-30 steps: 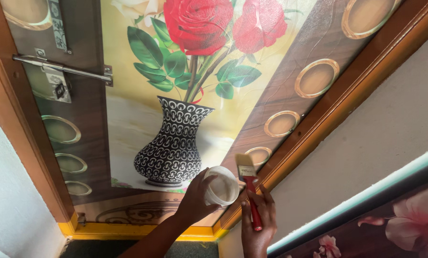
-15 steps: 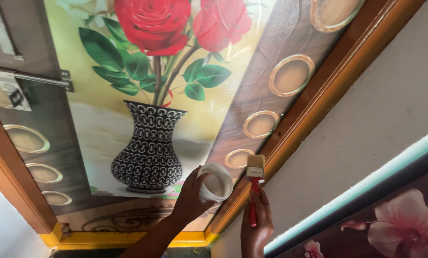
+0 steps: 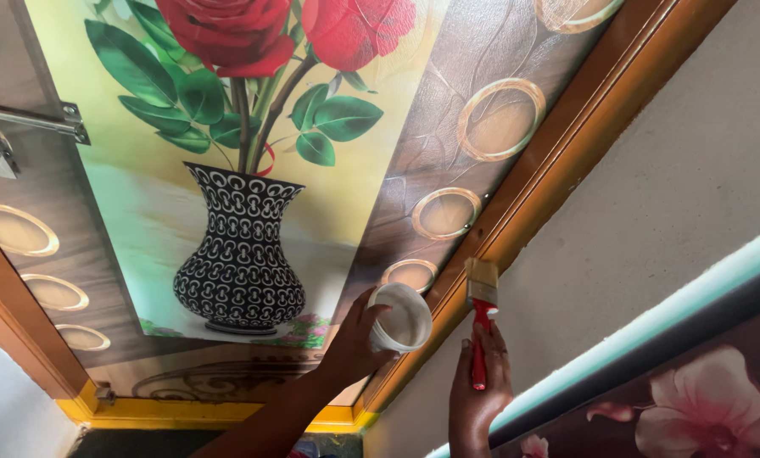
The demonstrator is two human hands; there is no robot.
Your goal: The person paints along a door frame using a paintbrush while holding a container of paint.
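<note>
Left hand: our left hand is wrapped around a small white cup, fingers closed on its side, the open mouth tipped toward us.
Right hand: our right hand grips the red handle of a paintbrush, fist closed low on the handle.
Brush axis: its long axis runs nearly straight up from the hand, and the pale bristles sit on the wooden door frame.
Key relation: the frame strip lies directly above and ahead of the right hand, slanting up to the right; the cup is just left of the brush, apart from it. The right hand is the nearer one to the frame.
Cup contents: something pale inside, though we cannot tell what from this angle.
Counts: one brush, one cup, two hands.
Around: a door printed with roses in a patterned vase, ringed circles along its edges, a metal latch, a plain wall at right.
</note>
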